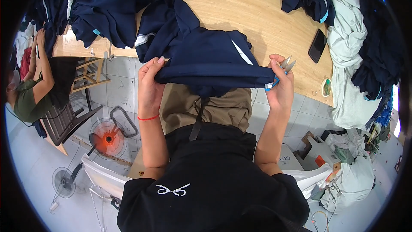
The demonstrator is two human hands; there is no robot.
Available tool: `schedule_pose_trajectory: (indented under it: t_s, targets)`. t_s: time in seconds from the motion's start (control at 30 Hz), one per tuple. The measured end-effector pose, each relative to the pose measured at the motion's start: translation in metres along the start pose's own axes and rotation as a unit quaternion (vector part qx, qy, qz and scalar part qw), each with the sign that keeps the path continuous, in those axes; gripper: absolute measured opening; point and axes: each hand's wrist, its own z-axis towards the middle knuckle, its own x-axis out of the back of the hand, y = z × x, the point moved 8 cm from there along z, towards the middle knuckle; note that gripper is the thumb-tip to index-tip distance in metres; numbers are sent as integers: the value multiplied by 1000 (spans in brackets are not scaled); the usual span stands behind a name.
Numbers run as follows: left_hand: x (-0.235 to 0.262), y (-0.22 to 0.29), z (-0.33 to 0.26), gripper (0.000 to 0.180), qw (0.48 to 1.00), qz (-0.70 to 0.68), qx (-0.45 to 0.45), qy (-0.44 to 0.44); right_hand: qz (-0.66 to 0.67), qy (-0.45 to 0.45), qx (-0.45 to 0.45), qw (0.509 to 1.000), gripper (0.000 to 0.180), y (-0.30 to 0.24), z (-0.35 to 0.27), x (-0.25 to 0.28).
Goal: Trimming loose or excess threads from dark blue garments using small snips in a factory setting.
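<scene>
A navy garment (pixel 193 53) with a white slanted stripe lies partly on the wooden table and hangs over its near edge. Between my two hands its folded band is stretched out level above my lap. My left hand (pixel 149 77) is closed on the band's left end, thumb on top. At the right end, my right hand (pixel 281 86) pinches the band near a small white label. That same hand also keeps a pair of thread snips (pixel 288 63) with blue handles in its palm, blades pointing up and away from me.
Navy garments (pixel 107 8) heap at the table's (pixel 240 4) far left, with more at the far right. A black phone (pixel 318 46) lies near pale green cloth (pixel 347 30). Another person (pixel 32 90) works at the left. Floor fans (pixel 107 138) stand at lower left.
</scene>
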Motion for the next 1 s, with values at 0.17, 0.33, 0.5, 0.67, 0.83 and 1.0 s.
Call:
schedule_pose_trajectory:
  t_s: [0.17, 0.33, 0.5, 0.67, 0.83, 1.0]
  targets:
    - [4, 0, 0, 28, 1000, 6, 0, 10, 6, -21, -2, 1000, 19, 1, 1, -3]
    - [0, 11, -3, 32, 997, 23, -65, 28, 10, -8, 12, 1000, 18, -1, 1, 1]
    - [-13, 25, -8, 36, 991, 36, -129, -7, 1, -11, 27, 1000, 19, -7, 2, 4]
    - [-15, 28, -9, 37, 992, 24, -127, -12, -6, -7, 30, 1000, 22, -10, 4, 5]
    - [-11, 20, -5, 37, 998, -42, -47, 4, -9, -8, 30, 999, 22, -10, 5, 2]
    - [-11, 8, -1, 41, 981, -191, 33, -30, -9, -15, 27, 999, 22, -9, 7, 4]
